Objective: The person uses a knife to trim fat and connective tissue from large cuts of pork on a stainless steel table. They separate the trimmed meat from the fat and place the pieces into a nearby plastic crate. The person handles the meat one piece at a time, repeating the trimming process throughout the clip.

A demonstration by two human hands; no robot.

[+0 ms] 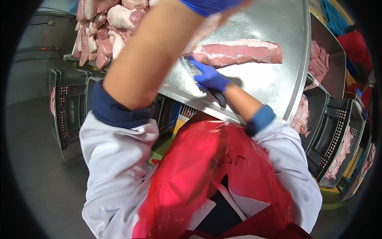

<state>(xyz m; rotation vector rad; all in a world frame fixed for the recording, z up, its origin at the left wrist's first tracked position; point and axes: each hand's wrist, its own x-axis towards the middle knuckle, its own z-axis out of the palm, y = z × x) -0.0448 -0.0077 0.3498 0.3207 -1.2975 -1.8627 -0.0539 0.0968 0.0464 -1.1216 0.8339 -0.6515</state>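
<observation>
My right hand (214, 78), in a blue glove, is closed around the black handle of a knife (218, 96). The blade is partly hidden and points up and left, beside the near end of a long pink loin of meat (238, 53) lying on the metal table. My left forearm reaches across to the far side. At the top edge my left hand (211, 4), also blue-gloved, is blurred and cut off, so its fingers do not show. Just below it is a blurred pale piece of meat (205, 34); whether the hand grips it is hidden.
Several meat pieces (119, 24) are piled at the table's far left. The metal table (262, 85) has a raised rim. A metal bin of meat (318, 61) and dark crates (328, 131) stand to the right. Another dark crate (71, 113) is at left.
</observation>
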